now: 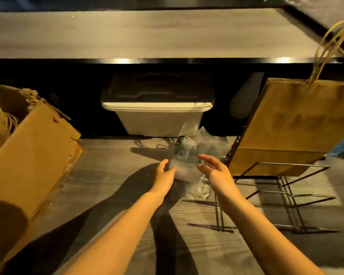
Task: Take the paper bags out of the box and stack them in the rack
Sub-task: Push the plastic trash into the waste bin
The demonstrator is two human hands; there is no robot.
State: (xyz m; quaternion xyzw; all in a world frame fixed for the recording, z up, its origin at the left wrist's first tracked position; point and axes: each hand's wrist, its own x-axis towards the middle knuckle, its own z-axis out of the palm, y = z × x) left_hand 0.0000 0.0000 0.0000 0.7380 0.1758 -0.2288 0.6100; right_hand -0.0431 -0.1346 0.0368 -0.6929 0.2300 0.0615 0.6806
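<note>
Two bare hands reach forward over a grey wood-grain table [111,175] toward a crumpled clear plastic wrapper [189,155] lying between them. The left hand [164,173] has its fingers curled at the wrapper's left edge, touching it; whether they actually pinch the film cannot be told through the blur. The right hand [214,171] is spread, fingers apart, at the wrapper's right side and closed on nothing.

At left, an open cardboard box [34,151] sits tilted, with twisted paper handles [0,120] of bags showing inside. At right, a black wire rack [282,187] holds a brown paper bag [294,124] leaning back in its top tier, handles up; the lower tiers show only bare wire. Behind the wrapper, under a shelf [147,34], stands a white plastic bin with a dark lid [157,108].
</note>
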